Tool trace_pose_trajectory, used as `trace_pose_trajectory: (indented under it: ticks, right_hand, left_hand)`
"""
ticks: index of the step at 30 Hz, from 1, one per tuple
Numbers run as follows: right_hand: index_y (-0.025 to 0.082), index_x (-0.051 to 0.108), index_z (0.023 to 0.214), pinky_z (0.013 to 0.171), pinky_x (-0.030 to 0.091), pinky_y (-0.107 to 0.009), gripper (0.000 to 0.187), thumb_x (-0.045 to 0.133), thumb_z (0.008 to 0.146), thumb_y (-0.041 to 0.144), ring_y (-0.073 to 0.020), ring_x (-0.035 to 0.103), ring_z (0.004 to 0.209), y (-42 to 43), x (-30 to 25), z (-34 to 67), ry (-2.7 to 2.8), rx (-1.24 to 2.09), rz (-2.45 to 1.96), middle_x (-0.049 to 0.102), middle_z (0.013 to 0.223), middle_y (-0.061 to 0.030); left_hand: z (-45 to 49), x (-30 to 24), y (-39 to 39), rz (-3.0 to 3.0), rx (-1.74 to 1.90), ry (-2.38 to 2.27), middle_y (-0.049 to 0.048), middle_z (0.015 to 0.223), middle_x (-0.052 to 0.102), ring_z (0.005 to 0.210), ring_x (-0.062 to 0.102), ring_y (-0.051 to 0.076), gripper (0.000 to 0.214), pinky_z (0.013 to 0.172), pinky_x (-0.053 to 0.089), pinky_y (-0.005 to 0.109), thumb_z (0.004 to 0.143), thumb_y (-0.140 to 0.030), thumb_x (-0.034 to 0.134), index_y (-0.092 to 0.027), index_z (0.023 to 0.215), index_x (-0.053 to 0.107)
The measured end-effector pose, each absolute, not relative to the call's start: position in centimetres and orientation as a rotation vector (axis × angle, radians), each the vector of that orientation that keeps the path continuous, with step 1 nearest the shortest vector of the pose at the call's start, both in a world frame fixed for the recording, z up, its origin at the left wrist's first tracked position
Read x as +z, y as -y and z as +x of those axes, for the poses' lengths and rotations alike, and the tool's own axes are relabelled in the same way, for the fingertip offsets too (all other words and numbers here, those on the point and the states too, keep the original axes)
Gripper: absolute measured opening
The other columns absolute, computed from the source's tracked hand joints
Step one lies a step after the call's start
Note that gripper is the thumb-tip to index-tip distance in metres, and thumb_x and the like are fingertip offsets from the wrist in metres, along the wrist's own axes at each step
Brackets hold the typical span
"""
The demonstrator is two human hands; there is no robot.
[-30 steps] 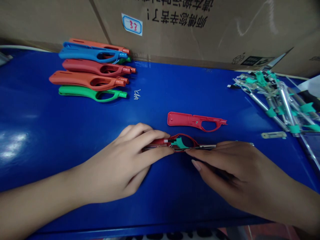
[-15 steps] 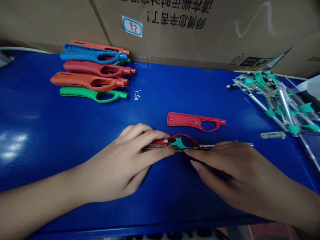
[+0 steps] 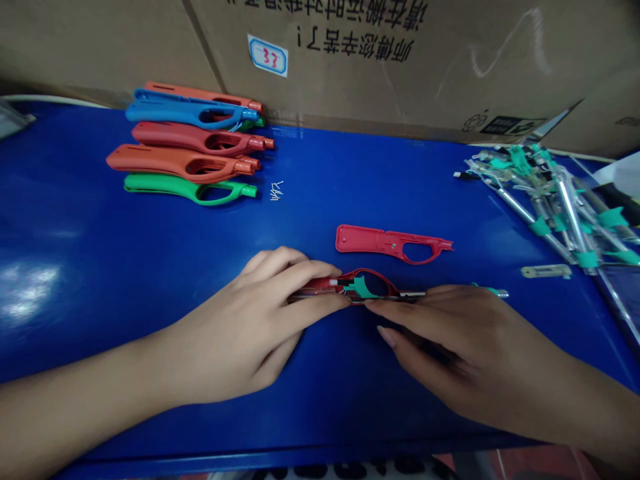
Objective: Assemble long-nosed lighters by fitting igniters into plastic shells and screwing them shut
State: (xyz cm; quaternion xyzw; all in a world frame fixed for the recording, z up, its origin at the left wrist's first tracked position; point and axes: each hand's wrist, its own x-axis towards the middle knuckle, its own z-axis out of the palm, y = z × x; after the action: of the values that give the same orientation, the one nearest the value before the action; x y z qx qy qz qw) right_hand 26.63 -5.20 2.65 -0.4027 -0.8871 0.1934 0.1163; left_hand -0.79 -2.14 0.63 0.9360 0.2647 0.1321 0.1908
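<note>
A red lighter shell half [image 3: 395,291] lies open side up on the blue table, with inner parts in it. My left hand [image 3: 250,327] is closed around its handle end, fingers over the top edge. A teal trigger [image 3: 366,288] sits in the shell's finger loop. My right hand [image 3: 470,333] has its index fingertip at the loop's near edge, its other fingers curled over the metal tube [image 3: 413,294]; the thumb stays apart below. What the palm covers is hidden. Just behind lies the matching red shell half [image 3: 363,239], inner side up.
Several coloured lighter shells [image 3: 180,157] are stacked at the back left, beside small screws [image 3: 277,191]. At the right lie a pile of metal tubes with teal triggers [image 3: 565,200] and a small clear part [image 3: 545,271]. A cardboard box [image 3: 350,87] stands along the back.
Little differs. My right index fingertip has shifted slightly left along the shell, and the view has moved a little. My left hand keeps its hold.
</note>
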Motion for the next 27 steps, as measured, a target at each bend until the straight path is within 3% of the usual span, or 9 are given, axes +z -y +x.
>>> trace_pose_trajectory:
  ticks: [20, 27]
  right_hand:
    - [0.024, 0.071, 0.121, 0.062, 0.048, -0.029, 0.028, 0.053, 0.1, 0.025, -0.014, 0.069, 0.066, 5.1, 2.8, 25.8, 2.49, 0.696, -1.299, 0.076, 0.079, 0.0025]
    - [0.025, 0.077, 0.099, 0.051, 0.044, -0.028, 0.023, 0.054, 0.1, 0.026, -0.0139, 0.065, 0.054, 4.7, 3.9, 26.6, 2.373, 0.532, -1.389, 0.072, 0.068, 0.001]
  left_hand:
    - [-0.7, 0.4, 2.3, 2.575, 0.392, -0.766, 0.0105, 0.142, 0.052, 0.121, 0.045, 0.029, 0.057, 0.099, 0.044, 0.046, 0.09, -0.002, 0.046, -0.022, 0.143, 0.054]
    - [-0.7, 0.4, 2.2, 2.565, 0.391, -0.762, 0.0096, 0.141, 0.054, 0.12, 0.046, 0.028, 0.055, 0.099, 0.044, 0.045, 0.092, -0.002, 0.047, -0.024, 0.142, 0.053]
